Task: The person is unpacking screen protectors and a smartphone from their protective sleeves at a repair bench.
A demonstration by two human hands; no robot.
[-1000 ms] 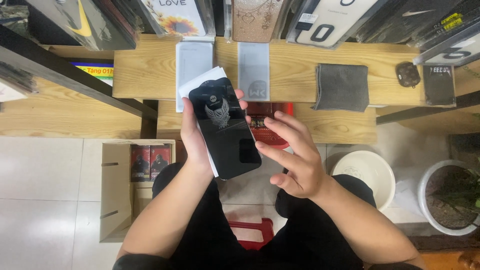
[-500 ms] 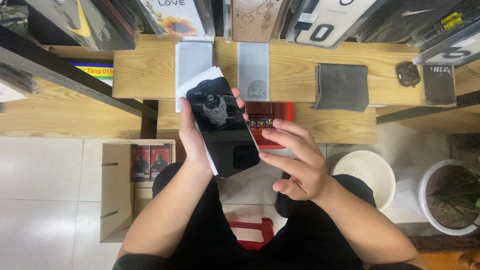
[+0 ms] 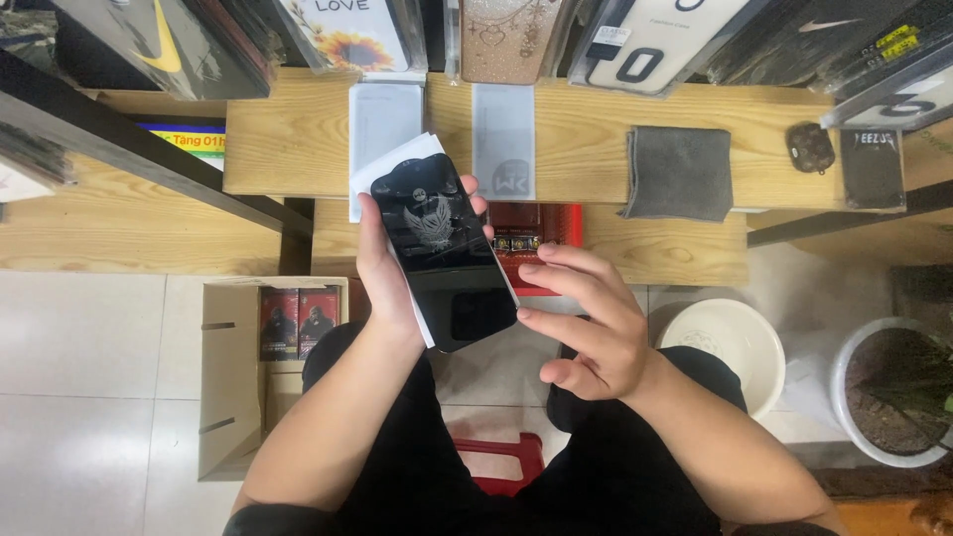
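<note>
Since the earlier frames the right hand (image 3: 596,323) has slid off the glossy black face and now sits beside the lower right corner of the black phone-shaped panel (image 3: 444,248), index fingertip (image 3: 523,314) touching its edge. Fingers loosely spread, holding nothing. Panel itself has barely shifted.

Left hand (image 3: 382,268) grips the panel from behind and along its left edge, thumb side to the left, fingertips showing at the upper right edge. Panel is tilted, top leaning left, held above the lap and in front of the wooden worktop (image 3: 298,139). A faint winged emblem shows on its upper half. White backing sheet (image 3: 392,164) lies behind the panel, sticking out at top left and along the left side.

On the worktop: two pale flat sleeves (image 3: 503,134) side by side, a grey folded cloth (image 3: 678,171), a small dark case (image 3: 811,147). Red packet (image 3: 546,223) just behind the panel on the lower board.

Floor: open cardboard box (image 3: 228,387) with red-and-black packs at left, white bucket (image 3: 730,342) at right, potted plant (image 3: 893,387) far right. Red stool (image 3: 501,459) between the knees.
</note>
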